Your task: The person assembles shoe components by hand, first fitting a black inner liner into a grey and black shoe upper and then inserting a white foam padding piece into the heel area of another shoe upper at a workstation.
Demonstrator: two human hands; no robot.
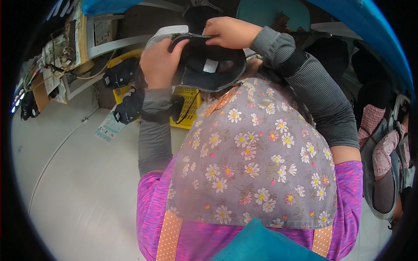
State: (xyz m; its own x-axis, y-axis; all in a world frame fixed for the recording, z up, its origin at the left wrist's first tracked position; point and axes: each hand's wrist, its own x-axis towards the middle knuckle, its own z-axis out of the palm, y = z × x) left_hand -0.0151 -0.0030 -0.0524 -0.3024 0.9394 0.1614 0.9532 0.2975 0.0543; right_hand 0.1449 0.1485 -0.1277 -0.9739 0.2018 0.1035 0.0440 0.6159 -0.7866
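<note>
Both of my hands hold a dark cap [191, 75] turned so its hollow inside faces me. A small white label [210, 65] shows inside it. My left hand [160, 63] pinches the cap's edge at its left end, thumb on top. From the far right, my right hand [230, 32] grips the same edge with closed fingers. A pale grey-white piece [170, 30] shows behind the cap at the left hand; how it joins the cap is hidden.
Below and left of the cap stands a yellow plastic basket [186, 108]. Dark strapped items [127, 108] hang at its side, near a printed sheet [109, 126]. A white cable [58, 152] crosses the pale floor. Pink checked cloth [371, 124] is at the right.
</note>
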